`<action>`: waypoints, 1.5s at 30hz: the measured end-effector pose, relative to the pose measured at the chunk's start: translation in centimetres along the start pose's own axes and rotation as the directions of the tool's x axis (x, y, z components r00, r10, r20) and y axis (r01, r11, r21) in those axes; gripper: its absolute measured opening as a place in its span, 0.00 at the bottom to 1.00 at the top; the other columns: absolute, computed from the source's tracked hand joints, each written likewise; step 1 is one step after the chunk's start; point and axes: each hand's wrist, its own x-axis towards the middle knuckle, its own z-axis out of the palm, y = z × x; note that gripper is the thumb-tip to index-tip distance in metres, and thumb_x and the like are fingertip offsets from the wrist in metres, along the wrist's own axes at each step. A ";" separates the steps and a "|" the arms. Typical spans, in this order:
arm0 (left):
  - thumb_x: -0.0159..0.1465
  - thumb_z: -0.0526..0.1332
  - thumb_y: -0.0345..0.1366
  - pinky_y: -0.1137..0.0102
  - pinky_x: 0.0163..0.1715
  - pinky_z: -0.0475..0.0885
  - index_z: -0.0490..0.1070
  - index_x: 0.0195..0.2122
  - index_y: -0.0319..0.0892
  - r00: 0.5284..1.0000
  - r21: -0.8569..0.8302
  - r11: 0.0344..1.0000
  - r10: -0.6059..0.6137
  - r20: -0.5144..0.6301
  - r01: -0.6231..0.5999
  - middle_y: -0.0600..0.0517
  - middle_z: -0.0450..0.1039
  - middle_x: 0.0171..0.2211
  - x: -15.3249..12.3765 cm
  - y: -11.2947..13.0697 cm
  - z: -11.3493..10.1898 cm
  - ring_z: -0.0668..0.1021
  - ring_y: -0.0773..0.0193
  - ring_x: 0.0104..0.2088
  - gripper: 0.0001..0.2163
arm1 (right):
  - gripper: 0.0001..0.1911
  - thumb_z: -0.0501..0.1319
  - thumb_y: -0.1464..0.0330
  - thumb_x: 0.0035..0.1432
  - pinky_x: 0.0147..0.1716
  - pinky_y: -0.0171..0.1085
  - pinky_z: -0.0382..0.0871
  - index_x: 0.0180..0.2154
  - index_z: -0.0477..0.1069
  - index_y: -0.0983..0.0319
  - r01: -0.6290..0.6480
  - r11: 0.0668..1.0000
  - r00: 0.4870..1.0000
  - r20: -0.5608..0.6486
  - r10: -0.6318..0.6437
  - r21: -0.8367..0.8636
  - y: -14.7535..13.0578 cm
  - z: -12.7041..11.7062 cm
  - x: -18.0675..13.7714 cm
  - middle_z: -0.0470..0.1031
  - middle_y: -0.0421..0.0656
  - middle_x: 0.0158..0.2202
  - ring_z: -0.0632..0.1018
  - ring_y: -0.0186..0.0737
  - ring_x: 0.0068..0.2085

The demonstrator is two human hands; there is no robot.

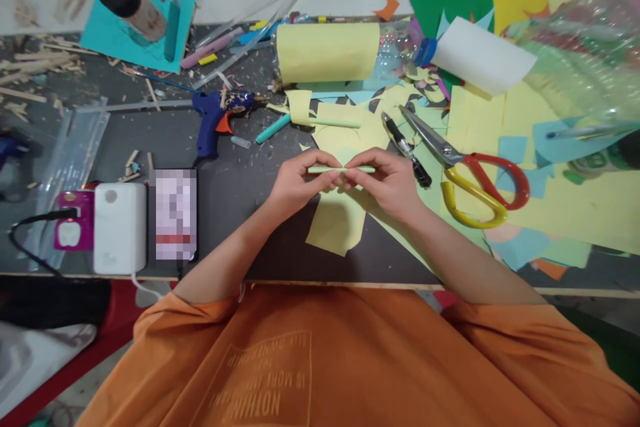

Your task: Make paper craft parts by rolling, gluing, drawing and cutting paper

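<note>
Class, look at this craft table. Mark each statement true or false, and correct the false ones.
1. Both the left hand and the right hand hold the green paper roll. True.
2. The scissors lie beside the left hand. False: they lie open on the yellow paper, past the right hand.
3. The glue gun is blue. True.
4. The plastic bottle stands upright. False: it lies on its side, wrapped in a yellow sheet.
</note>
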 end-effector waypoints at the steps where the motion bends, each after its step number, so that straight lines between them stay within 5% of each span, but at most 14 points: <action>1: 0.55 0.69 0.49 0.73 0.31 0.76 0.75 0.31 0.40 1.000 -0.001 1.000 0.000 -0.008 0.000 0.53 0.74 0.28 0.0 0.0 0.1 0.78 0.70 0.27 0.16 | 0.13 0.69 0.56 0.51 0.26 0.36 0.77 0.27 0.75 0.59 -0.006 1.000 1.000 -0.005 0.006 -0.006 0.0 0.0 0.0 0.77 0.38 0.25 0.78 0.33 0.23; 17: 0.54 0.69 0.50 0.72 0.32 0.77 0.73 0.29 0.41 0.994 0.059 0.998 0.023 -0.106 -0.016 0.54 0.74 0.29 0.2 0.1 0.1 0.79 0.69 0.27 0.16 | 0.05 0.68 0.65 0.51 0.28 0.36 0.75 0.28 0.75 0.58 0.049 0.991 0.999 -0.016 -0.051 -0.121 0.3 -0.4 0.2 0.77 0.39 0.29 0.77 0.35 0.29; 34: 0.55 0.70 0.43 0.75 0.29 0.75 0.73 0.30 0.40 0.985 0.103 0.994 0.043 -0.168 -0.026 0.54 0.76 0.25 0.4 0.2 -0.7 0.79 0.70 0.26 0.12 | 0.06 0.69 0.65 0.52 0.26 0.36 0.78 0.30 0.73 0.58 0.024 1.000 0.993 -0.112 -0.022 0.018 0.3 -0.4 0.3 0.75 0.37 0.26 0.78 0.33 0.24; 45: 0.54 0.70 0.48 0.72 0.31 0.77 0.74 0.31 0.39 0.984 0.051 0.998 0.042 -0.171 -0.034 0.52 0.78 0.25 0.7 0.2 -1.4 0.81 0.66 0.27 0.16 | 0.11 0.70 0.60 0.51 0.27 0.35 0.79 0.30 0.74 0.59 -0.018 0.997 0.990 -0.142 0.028 0.075 0.1 -0.7 0.7 0.77 0.36 0.24 0.80 0.33 0.25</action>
